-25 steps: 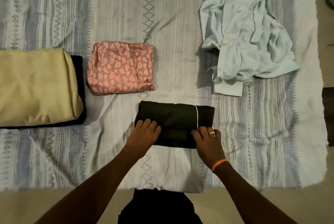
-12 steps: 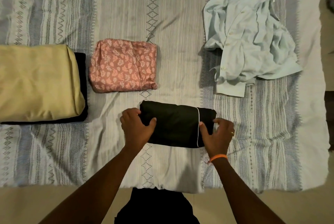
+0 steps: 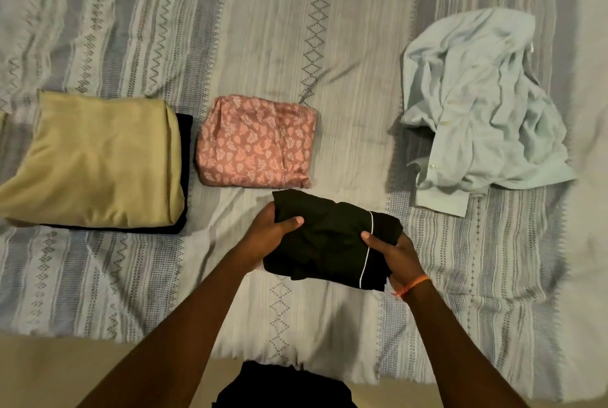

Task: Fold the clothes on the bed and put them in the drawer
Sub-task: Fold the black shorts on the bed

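1. The folded black garment point(image 3: 332, 239), dark with a thin white piping line, sits near the bed's front edge, held at both ends.
2. The left hand point(image 3: 268, 238) grips its left end, thumb on top and fingers curled under.
3. The right hand point(image 3: 393, 254) grips its right end the same way, thumb on the cloth by the piping; an orange band point(image 3: 413, 286) circles that wrist.
4. Just beyond the black garment lies a folded pink bundle point(image 3: 255, 141) with a pale leaf print, close but apart.
5. Left of the black garment, well apart, a smooth folded tan piece point(image 3: 95, 160) lies on a black one point(image 3: 186, 157).
6. Right and beyond, a pale blue buttoned shirt point(image 3: 477, 111) lies crumpled and unfolded.
7. All rest on a wrinkled bedspread point(image 3: 296, 29), woven in grey-blue stripes with zigzags and diamonds.
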Action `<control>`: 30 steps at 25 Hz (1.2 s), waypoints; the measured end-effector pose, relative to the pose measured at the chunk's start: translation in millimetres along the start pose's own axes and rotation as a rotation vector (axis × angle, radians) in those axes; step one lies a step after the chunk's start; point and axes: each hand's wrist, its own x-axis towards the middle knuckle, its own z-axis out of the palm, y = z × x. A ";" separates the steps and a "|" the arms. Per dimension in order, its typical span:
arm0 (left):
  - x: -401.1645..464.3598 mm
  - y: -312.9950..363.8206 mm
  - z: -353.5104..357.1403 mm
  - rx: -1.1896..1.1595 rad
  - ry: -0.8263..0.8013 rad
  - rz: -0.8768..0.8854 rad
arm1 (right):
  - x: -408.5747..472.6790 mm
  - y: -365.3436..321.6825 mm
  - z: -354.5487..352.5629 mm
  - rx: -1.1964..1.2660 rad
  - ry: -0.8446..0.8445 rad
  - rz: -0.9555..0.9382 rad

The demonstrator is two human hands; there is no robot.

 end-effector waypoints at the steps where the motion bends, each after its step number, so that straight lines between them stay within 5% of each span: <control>1: -3.4 12.8 -16.2 -0.027 0.009 0.062 | 1.4 -13.4 12.9 0.028 -0.038 -0.040; 7: 31.6 95.3 -109.0 -0.004 0.361 0.306 | 60.2 -105.0 139.0 -0.015 -0.160 -0.199; 11: 77.8 99.8 -125.5 0.598 0.596 0.213 | 109.9 -116.9 182.4 -0.348 -0.125 -0.200; 14: 76.2 101.7 -94.3 1.019 0.819 0.353 | 105.1 -112.3 190.9 -0.684 0.176 -0.375; 16: 76.0 100.2 -66.0 1.080 0.811 0.485 | 89.8 -107.1 198.9 -0.876 0.339 -0.773; 18: 93.3 81.7 -54.7 1.117 0.760 0.466 | 95.2 -84.9 208.4 -1.133 0.320 -0.974; 23: 144.7 32.8 -74.5 1.245 0.624 0.427 | 143.3 -40.5 209.7 -1.363 0.175 -0.728; 30: 115.4 64.9 -61.8 1.219 0.619 0.363 | 113.8 -80.0 201.5 -1.378 0.037 -0.614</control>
